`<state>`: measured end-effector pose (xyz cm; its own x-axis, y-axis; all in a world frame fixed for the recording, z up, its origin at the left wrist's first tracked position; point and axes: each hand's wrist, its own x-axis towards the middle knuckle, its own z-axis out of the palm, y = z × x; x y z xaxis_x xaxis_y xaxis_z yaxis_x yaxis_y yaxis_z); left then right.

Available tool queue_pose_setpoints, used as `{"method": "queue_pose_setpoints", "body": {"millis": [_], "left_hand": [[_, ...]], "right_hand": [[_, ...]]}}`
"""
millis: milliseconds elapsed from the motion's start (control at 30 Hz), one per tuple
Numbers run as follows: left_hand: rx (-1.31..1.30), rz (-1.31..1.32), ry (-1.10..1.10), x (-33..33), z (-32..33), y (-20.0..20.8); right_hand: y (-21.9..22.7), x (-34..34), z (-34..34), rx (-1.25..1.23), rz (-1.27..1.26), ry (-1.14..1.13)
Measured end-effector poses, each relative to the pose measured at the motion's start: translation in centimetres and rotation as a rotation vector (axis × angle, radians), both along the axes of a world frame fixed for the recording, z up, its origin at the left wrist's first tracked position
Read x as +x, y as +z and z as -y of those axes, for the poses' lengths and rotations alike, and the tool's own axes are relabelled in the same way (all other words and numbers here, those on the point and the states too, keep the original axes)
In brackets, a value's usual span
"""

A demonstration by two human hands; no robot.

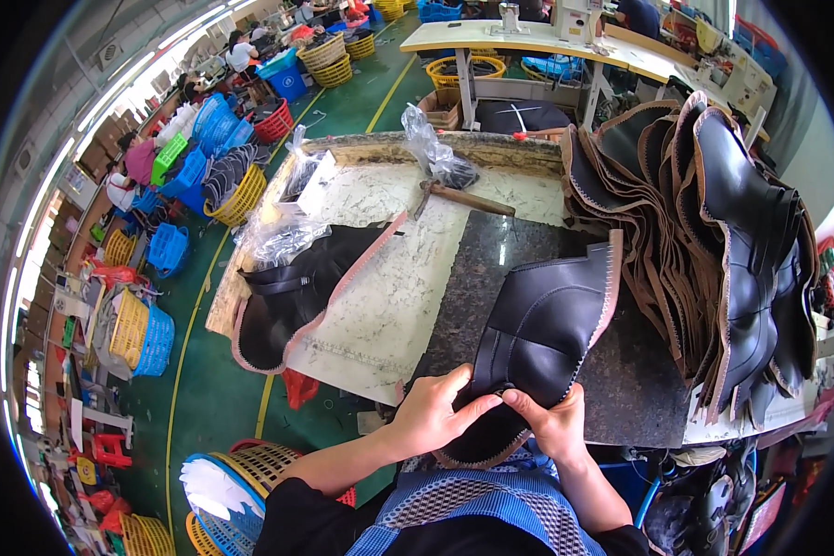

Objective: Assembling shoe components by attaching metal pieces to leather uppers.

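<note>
Blue mesh apron (477,505) sitting closest to me at bottom edge, both forearms coming up from it. My left hand (433,412) is pinching the near edge of a black leather boot upper (537,334), fingers closed on it, thumb pointing right. My right hand (554,424) is gripping the same edge just beside, fingers curled shut on the leather, the two hands almost touching. The boot upper is lying on a dark granite slab (491,269), its near end hanging over the front edge toward me, pinkish stitched trim running along its right side. Stack of similar uppers (713,232) is piling up right of it. Hammer (463,197) is lying farther back on the pale worktable (389,296); another black upper (292,296) is lying at left
</note>
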<state>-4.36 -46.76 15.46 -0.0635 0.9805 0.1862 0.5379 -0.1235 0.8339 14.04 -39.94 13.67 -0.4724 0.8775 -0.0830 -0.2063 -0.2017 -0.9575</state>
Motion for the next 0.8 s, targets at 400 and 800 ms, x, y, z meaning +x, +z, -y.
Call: {"method": "queue_pose_setpoints", "body": {"millis": [400, 800], "left_hand": [[0.034, 0.073, -0.186, -1.0, -2.0, -0.4], [-0.118, -0.09, -0.276, -2.2, -2.7, 0.4]], "right_hand": [[-0.7, 0.6, -1.1, -0.355, -0.222, 0.226], [-0.9, 0.8, -1.5, 0.32, 0.155, 0.132]]}}
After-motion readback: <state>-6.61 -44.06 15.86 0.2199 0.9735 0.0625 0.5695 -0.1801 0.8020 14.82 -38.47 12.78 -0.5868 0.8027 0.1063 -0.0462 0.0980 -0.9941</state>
